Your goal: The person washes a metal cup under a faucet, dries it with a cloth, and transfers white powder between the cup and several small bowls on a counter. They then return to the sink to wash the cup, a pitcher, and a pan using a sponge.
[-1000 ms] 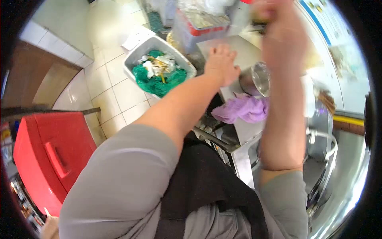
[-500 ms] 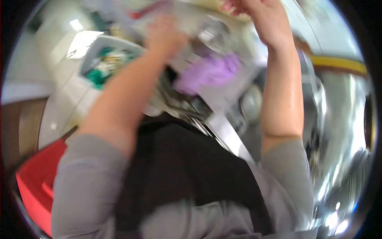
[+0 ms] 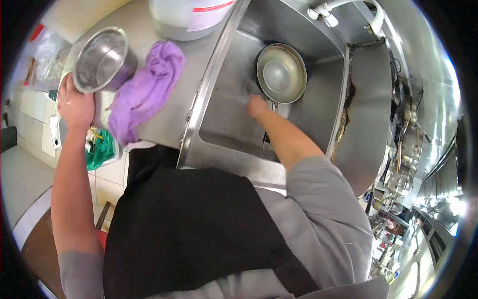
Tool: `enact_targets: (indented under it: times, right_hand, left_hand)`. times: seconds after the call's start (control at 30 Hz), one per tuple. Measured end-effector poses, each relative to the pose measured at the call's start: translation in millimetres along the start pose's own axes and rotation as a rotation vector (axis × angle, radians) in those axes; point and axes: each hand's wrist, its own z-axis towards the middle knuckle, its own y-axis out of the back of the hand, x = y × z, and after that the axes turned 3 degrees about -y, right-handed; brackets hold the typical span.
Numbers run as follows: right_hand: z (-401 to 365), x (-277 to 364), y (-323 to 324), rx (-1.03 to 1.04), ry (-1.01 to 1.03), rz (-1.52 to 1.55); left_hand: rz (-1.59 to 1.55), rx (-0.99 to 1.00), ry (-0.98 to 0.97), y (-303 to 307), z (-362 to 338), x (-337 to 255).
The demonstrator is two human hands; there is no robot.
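Note:
My left hand (image 3: 75, 107) lies at the counter's left edge, right beside the rim of a steel pot (image 3: 102, 62). Its fingers point forward along the edge, partly tucked beside the pot. A crumpled purple cloth (image 3: 148, 89) is to the right of the pot. Down in the steel sink (image 3: 226, 122), my right hand (image 3: 257, 106) is closed, its fingers mostly hidden; I cannot tell what it holds. A round metal pan (image 3: 282, 74) sits just beyond it, and the pan's handle (image 3: 266, 140) runs toward me, partly behind my forearm.
A large white container (image 3: 191, 20) stands at the counter's back. The white tap (image 3: 326, 14) reaches over the sink's far right corner. Below the counter on the left is a bin with a green bag (image 3: 101, 149). Pans and utensils (image 3: 406, 149) hang along the right.
My view has swung toward the sink and sharpened. My right hand, earlier raised at the top, is now down inside the sink. My left hand has come to the counter's edge beside the pot.

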Motion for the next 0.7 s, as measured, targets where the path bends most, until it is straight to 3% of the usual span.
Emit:
enact_targets:
  times: [0.03, 0.13, 0.23, 0.33, 0.43, 0.53, 0.63, 0.7]
  right_hand:
    - [13, -3, -15, -0.076, -0.062, 0.093]
    - [31, 10, -8, -0.072, -0.141, 0.097]
    - [67, 4, -30, -0.060, -0.284, 0.313]
    - [75, 7, -18, 0.002, -0.313, 0.281]
    - [69, 18, -2, 0.012, -0.277, 0.270]
    - [95, 14, -35, -0.081, -0.347, 0.253]
    - [97, 10, -58, -0.158, -0.249, 0.160]
    - [84, 6, -49, -0.087, -0.200, 0.161]
  left_hand:
    - [0.005, 0.024, -0.014, 1, 2, 2]
    - [0.090, 0.035, -0.010, -6, 1, 12]
    - [0.039, -0.023, -0.065, -12, -2, 24]
    - [0.009, 0.018, -0.045, -17, -3, 39]
    - [-0.094, 0.035, -0.048, -14, -4, 37]
    - [-0.118, -0.003, -0.097, -20, -6, 50]
    - [-0.155, 0.006, -0.129, -24, -6, 55]
    - [-0.215, 0.018, -0.105, -18, -4, 48]
